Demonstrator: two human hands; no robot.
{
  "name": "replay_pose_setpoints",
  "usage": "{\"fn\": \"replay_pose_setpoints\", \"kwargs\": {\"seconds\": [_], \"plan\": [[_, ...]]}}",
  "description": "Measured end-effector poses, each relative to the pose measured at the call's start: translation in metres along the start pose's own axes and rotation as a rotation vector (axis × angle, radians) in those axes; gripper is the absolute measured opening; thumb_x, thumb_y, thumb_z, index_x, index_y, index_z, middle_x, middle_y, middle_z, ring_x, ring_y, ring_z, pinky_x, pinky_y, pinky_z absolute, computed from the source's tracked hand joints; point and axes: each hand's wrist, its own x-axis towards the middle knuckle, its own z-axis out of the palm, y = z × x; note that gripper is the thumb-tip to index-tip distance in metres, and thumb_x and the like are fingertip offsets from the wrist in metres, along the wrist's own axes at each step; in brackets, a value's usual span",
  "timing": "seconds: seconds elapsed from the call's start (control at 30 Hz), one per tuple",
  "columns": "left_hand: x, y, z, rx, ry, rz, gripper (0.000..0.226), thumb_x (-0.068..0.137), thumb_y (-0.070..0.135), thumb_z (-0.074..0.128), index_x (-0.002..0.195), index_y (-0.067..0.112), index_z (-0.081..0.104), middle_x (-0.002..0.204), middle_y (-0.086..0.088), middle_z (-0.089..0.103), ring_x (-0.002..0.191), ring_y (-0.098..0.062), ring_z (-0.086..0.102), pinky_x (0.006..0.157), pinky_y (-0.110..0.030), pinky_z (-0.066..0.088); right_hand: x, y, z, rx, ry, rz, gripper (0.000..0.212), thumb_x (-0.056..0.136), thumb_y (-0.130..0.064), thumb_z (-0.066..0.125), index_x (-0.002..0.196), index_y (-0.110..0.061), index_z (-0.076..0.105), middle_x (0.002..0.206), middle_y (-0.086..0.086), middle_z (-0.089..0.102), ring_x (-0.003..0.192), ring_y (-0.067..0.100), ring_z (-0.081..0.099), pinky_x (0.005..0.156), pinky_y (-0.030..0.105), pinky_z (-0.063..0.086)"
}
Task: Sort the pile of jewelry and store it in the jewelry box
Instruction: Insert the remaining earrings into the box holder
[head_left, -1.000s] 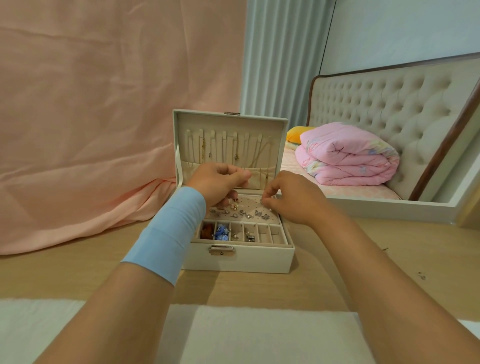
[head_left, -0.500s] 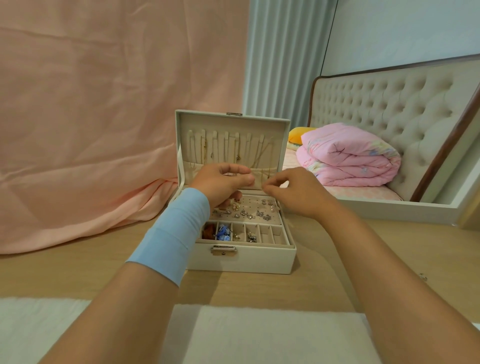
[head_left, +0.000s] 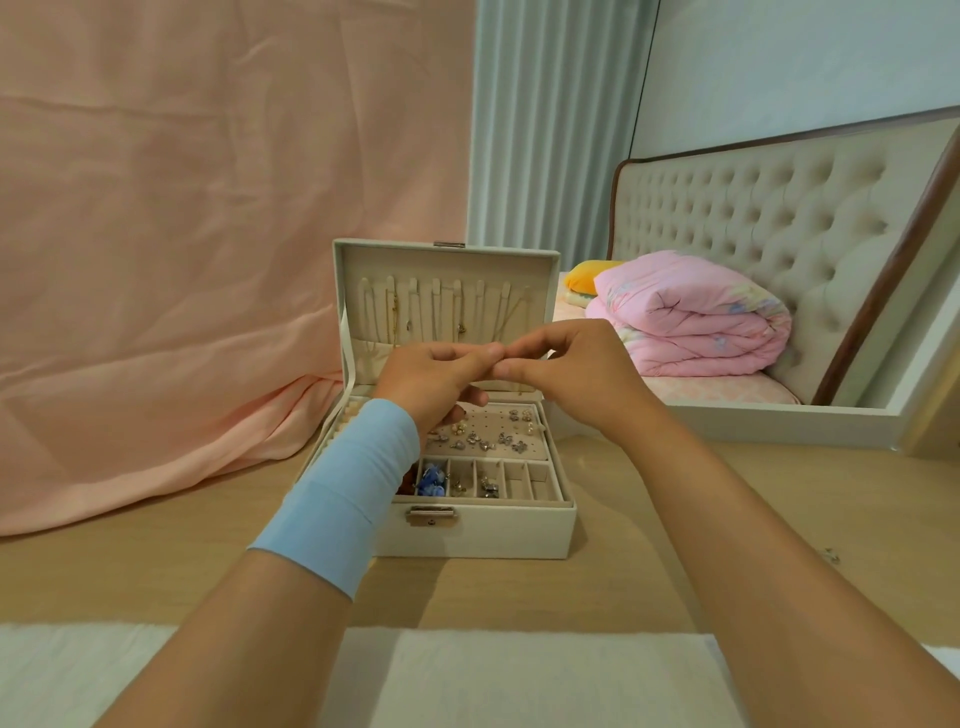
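Two hands in frame, both raised over the open jewelry box (head_left: 483, 530). Far left: a pink drape (head_left: 182, 260) falls to the table (head_left: 649, 545) and bunches just beside the box's left wall — little room to swing that way. The left hand (head_left: 434, 379), with a blue wristband (head_left: 343, 493) behind it, has curled fingers, and its fingertips (head_left: 493, 352) meet those of the right hand (head_left: 571, 374) in front of the upright lid (head_left: 447, 260). Both hands are drawn into a pinch. Whatever sits between them is too small to see, so I cannot tell whether either holds anything. A fine gold chain (head_left: 514, 312) slants from a lid hook toward the pinch; link unconfirmed. In the box: chains on the hooks, studs on the earring panel (head_left: 488, 421), small pieces in the front compartments (head_left: 517, 480). Handling judgement: such pieces are very light, limp if chain, and prone to tangle and slip — take at clasp or post with the finger pads, not mid-length. The hooks stand close together, so neighbours would snag easily. Right of the box, wood tabletop gives the right arm reaching room. One small loose piece (head_left: 831, 555) lies there, well apart from the box. Beyond it is a pink quilt (head_left: 691, 322) on a bed.
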Motion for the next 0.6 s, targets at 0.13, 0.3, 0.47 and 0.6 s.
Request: {"fn": "replay_pose_setpoints", "kwargs": {"seconds": [0.13,0.3,0.47,0.6], "plan": [[-0.001,0.002,0.003,0.03,-0.043,0.032,0.028,0.087,0.045,0.069,0.104,0.023,0.076,0.093,0.001,0.077,0.074,-0.015,0.065,0.062,-0.028,0.05,0.001,0.001,-0.004,0.014,0.016,0.04,0.007,0.08,-0.021,0.085,0.085,-0.025,0.081,0.07,-0.015,0.071,0.056,-0.01,0.056,0.063,0.015,0.042],[0.001,-0.001,0.004,0.25,-0.064,0.148,0.025,0.097,0.039,0.058,0.11,0.025,0.073,0.101,0.013,0.075,0.081,-0.008,0.069,0.07,-0.028,0.055,0.003,0.013,-0.01,-0.121,0.013,0.081,0.011,0.083,-0.023,0.082,0.078,-0.031,0.077,0.079,-0.013,0.072,0.066,-0.011,0.061,0.074,0.026,0.05],[0.003,-0.01,0.001,0.758,-0.167,0.173,0.031,0.094,0.019,0.05,0.113,0.033,0.072,0.126,0.007,0.064,0.112,-0.011,0.059,0.091,-0.025,0.042,-0.003,0.015,-0.005,-0.619,-0.194,0.1,0.012,0.081,-0.031,0.078,0.073,-0.037,0.074,0.095,-0.014,0.072,0.096,0.011,0.065,0.086,0.038,0.054],[0.004,-0.012,0.004,0.972,-0.23,0.153,0.031,0.09,0.027,0.049,0.106,0.038,0.073,0.12,0.004,0.067,0.108,-0.019,0.059,0.103,-0.036,0.045,-0.005,0.008,0.006,-0.803,-0.209,0.022,0.007,0.085,-0.03,0.071,0.083,-0.035,0.076,0.099,-0.009,0.069,0.094,0.015,0.063,0.072,0.031,0.047]]}}
